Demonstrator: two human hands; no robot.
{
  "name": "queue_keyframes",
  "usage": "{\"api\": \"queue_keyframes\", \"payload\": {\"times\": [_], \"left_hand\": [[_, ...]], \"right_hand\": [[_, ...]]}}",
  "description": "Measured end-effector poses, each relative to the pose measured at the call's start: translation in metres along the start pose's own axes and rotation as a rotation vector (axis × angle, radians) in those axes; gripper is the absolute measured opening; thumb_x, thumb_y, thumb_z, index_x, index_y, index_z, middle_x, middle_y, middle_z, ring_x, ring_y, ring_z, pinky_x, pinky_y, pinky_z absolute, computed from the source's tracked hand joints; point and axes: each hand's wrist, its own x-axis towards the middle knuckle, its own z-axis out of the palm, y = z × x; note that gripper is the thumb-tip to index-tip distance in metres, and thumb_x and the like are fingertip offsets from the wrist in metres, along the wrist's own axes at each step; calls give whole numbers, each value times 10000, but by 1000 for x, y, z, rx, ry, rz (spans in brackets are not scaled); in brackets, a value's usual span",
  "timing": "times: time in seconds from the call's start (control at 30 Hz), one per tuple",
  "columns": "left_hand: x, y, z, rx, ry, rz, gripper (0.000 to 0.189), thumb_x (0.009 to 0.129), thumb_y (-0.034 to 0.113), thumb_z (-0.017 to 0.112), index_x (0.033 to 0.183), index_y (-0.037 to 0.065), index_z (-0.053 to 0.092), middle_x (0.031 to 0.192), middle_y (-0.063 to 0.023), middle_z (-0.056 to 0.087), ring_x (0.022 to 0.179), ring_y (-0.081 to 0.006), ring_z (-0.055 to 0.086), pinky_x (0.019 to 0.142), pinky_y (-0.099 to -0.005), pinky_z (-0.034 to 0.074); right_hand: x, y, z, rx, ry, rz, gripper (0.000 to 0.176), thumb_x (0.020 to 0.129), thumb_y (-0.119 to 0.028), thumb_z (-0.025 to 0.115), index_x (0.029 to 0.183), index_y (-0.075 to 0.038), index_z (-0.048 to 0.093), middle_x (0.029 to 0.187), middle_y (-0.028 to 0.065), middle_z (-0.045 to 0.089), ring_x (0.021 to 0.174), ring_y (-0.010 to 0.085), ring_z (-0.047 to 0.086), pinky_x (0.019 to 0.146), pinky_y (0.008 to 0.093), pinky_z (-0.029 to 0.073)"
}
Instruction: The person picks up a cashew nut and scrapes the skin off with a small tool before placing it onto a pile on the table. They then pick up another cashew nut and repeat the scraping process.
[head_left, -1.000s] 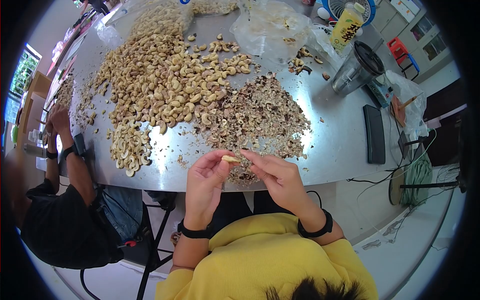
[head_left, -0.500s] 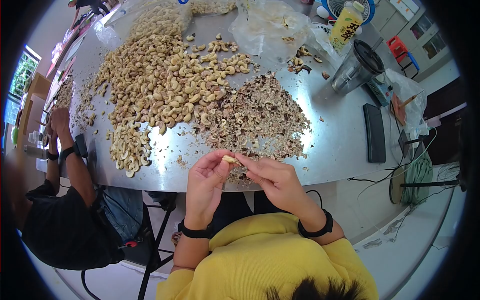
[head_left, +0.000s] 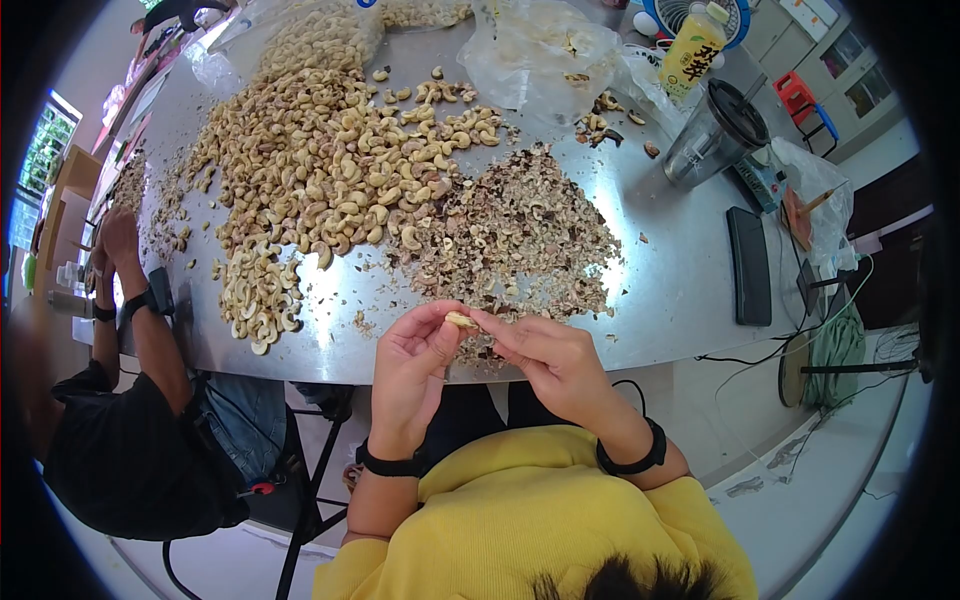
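Between the thumb and fingers of my left hand (head_left: 412, 352) is a pale cashew nut (head_left: 461, 320), held just beyond the table's near edge. My right hand (head_left: 552, 365) is closed in a pinch, its index fingertip at the nut's right end. Whether a small tool sits in that pinch is hidden. Right beyond both hands spreads a heap of brown skin flakes (head_left: 530, 230). To its left lies a large pile of cashew nuts (head_left: 320, 165), with a smaller group of paler cashews (head_left: 258, 295) nearer the edge.
On the metal table (head_left: 670, 290) are a phone (head_left: 748, 265), a dark lidded cup (head_left: 712, 135), a yellow-labelled bottle (head_left: 692, 52) and a clear plastic bag (head_left: 540, 60). At the left, a co-worker in a black shirt (head_left: 140, 450) has both hands at the table.
The nut has turned slightly in my fingers, while my hands stay in nearly the same place. The co-worker's hands have shifted a little.
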Motion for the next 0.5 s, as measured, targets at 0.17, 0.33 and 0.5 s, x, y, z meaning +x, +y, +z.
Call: {"api": "queue_keyframes", "payload": {"times": [0.17,0.33,0.5], "left_hand": [[0,-1,-2,-1,-8,-6,216,830,2,556,1038,-51,534,982,-114,586,882,-166,582,801,-245,464],[0,-1,-2,-34,-4,-11,220,830,8,558,1040,-52,531,987,-117,584,893,-173,582,813,-251,466],[1,-1,-1,-31,4,-8,221,833,13,557,1042,-53,529,984,-116,583,899,-172,581,823,-254,466]], "right_hand": [[-1,3,3,-30,32,-25,543,706,85,536,1193,-156,538,691,85,509,595,221,543,550,300,455],[-2,5,5,-118,53,-34,554,687,91,523,1176,-167,551,706,69,524,600,218,555,534,310,460],[-1,5,6,-191,74,-75,561,687,76,533,1186,-181,542,709,55,532,584,214,554,512,310,462]]}}
